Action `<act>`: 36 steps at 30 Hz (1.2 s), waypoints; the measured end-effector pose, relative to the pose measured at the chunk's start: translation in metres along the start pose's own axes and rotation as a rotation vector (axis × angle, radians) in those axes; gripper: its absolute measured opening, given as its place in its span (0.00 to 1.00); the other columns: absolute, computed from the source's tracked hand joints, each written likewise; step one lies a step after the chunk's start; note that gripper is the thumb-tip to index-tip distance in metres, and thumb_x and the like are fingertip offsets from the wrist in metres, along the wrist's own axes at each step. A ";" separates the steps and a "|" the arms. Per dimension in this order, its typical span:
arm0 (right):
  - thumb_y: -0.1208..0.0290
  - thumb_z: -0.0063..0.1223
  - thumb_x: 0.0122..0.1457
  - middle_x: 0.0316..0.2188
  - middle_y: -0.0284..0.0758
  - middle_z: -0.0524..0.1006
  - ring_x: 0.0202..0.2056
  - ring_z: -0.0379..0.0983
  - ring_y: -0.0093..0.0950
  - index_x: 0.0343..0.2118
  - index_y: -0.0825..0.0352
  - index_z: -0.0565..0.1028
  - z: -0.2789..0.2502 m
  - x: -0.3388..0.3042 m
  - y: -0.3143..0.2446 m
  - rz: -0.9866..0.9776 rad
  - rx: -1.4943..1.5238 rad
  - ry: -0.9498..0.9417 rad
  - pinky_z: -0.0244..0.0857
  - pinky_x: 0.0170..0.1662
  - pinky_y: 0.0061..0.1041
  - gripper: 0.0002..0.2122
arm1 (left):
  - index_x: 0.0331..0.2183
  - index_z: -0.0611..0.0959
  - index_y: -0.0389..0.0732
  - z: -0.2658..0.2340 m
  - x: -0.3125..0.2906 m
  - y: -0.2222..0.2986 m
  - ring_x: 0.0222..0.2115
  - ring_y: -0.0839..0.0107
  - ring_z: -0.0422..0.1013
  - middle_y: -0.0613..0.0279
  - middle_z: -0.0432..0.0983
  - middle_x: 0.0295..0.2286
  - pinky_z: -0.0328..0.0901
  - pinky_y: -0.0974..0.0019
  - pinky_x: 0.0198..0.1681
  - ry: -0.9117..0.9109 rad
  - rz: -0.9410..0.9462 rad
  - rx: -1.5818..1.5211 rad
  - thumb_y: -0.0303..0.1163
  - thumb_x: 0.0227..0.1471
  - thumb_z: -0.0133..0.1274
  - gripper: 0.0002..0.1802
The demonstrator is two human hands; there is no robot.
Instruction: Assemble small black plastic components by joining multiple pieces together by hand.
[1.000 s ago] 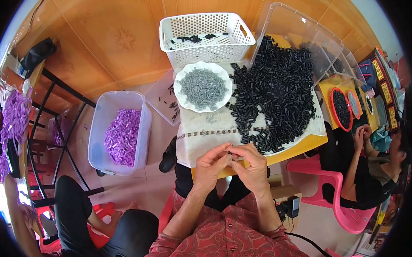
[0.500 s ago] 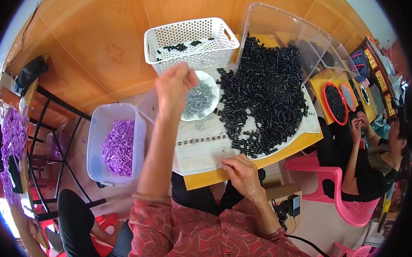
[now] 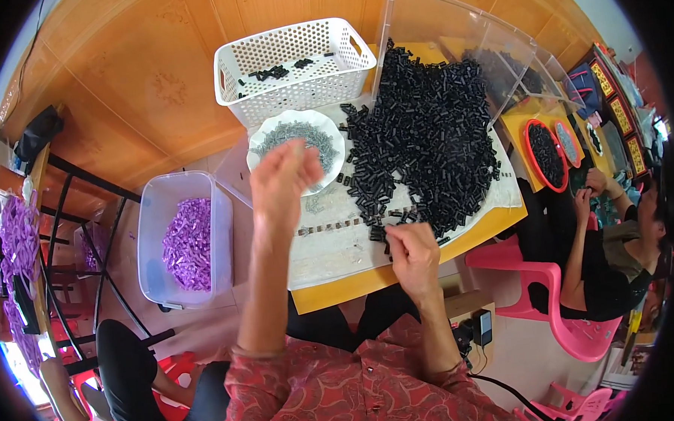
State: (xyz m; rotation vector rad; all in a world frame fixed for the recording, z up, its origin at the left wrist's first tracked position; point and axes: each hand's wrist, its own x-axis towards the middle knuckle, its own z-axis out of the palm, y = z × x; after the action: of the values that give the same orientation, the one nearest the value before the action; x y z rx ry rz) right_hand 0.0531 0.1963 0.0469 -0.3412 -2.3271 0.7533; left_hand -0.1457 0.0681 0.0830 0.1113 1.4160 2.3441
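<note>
My left hand (image 3: 279, 183) is in front of the near side of a white scalloped plate (image 3: 332, 128). Its fingers are curled but smeared by motion, so whatever they hold cannot be made out. On the plate lies a heap of small clear-grey pieces (image 3: 292, 133). My right hand (image 3: 416, 258) is closed, thumb against the curled fingers, at the front edge of a big pile of short black tube-like pieces (image 3: 439, 131). Anything inside that hand is hidden. A whitish cloth (image 3: 331, 257) lies under the pile and plate.
Behind the plate stands a white perforated basket (image 3: 294, 92) with a few black pieces. A clear bin (image 3: 147, 249) of purple pieces is at left. A clear plastic box (image 3: 495, 30) leans behind the pile. A co-worker sits right on a pink chair (image 3: 555, 306); another person's leg shows lower left.
My left hand has come down and nearer, from above the plate's far-left side to its near side. My right hand has moved forward from the table's front edge to the black pile.
</note>
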 end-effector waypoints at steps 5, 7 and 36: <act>0.81 0.58 0.44 0.26 0.33 0.71 0.32 0.67 0.34 0.29 0.64 0.79 0.012 0.022 0.011 0.046 -0.226 -0.018 0.62 0.33 0.31 0.07 | 0.41 0.77 0.31 -0.004 -0.072 -0.045 0.26 0.71 0.73 0.53 0.77 0.32 0.71 0.67 0.32 -0.029 -0.187 0.016 0.28 0.56 0.49 0.12; 0.81 0.58 0.44 0.27 0.33 0.71 0.32 0.67 0.34 0.28 0.64 0.78 0.015 0.029 0.011 0.029 -0.260 -0.049 0.61 0.34 0.31 0.07 | 0.41 0.77 0.33 -0.005 -0.089 -0.058 0.25 0.73 0.73 0.54 0.77 0.32 0.72 0.68 0.32 -0.034 -0.263 0.008 0.27 0.57 0.49 0.11; 0.87 0.57 0.44 0.27 0.39 0.74 0.28 0.74 0.33 0.34 0.69 0.73 0.015 -0.004 -0.038 0.133 0.281 -0.239 0.69 0.30 0.27 0.13 | 0.40 0.79 0.32 -0.022 -0.134 -0.090 0.32 0.77 0.73 0.60 0.77 0.36 0.70 0.74 0.38 -0.066 -0.092 0.061 0.22 0.53 0.52 0.11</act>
State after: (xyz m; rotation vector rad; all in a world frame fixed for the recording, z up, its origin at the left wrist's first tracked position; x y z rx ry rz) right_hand 0.0449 0.1577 0.0583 -0.2947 -2.3909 1.2295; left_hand -0.0017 0.0364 0.0122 0.1361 1.4310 2.2037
